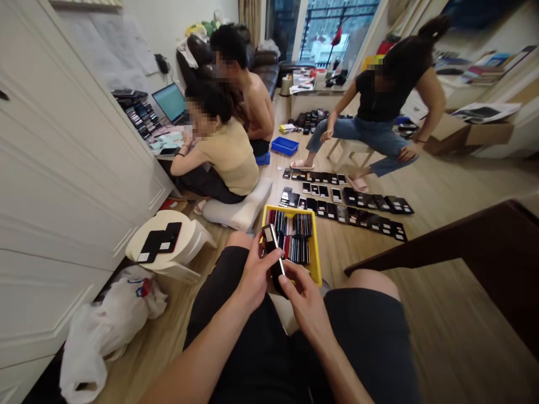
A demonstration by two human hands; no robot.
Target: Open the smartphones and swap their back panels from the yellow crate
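Note:
Both of my hands hold a black smartphone (277,274) above my lap. It is tilted, its silvery edge catches the light, and a pale label shows near its upper end. My left hand (254,275) grips its left side, thumb across the front. The fingers and thumb of my right hand (304,297) close on its lower right side. Just beyond and partly behind the hands, a yellow crate (316,252) on the floor contains several phones (297,249) standing on edge in rows.
On the left, a white stool (185,238) bears dark phones (154,244); plastic bags (109,325) lie below. Labelled phones (337,212) form rows on the floor ahead. Two people sit by a laptop (169,102), another on a stool at right. A dark wooden piece (475,235) juts in.

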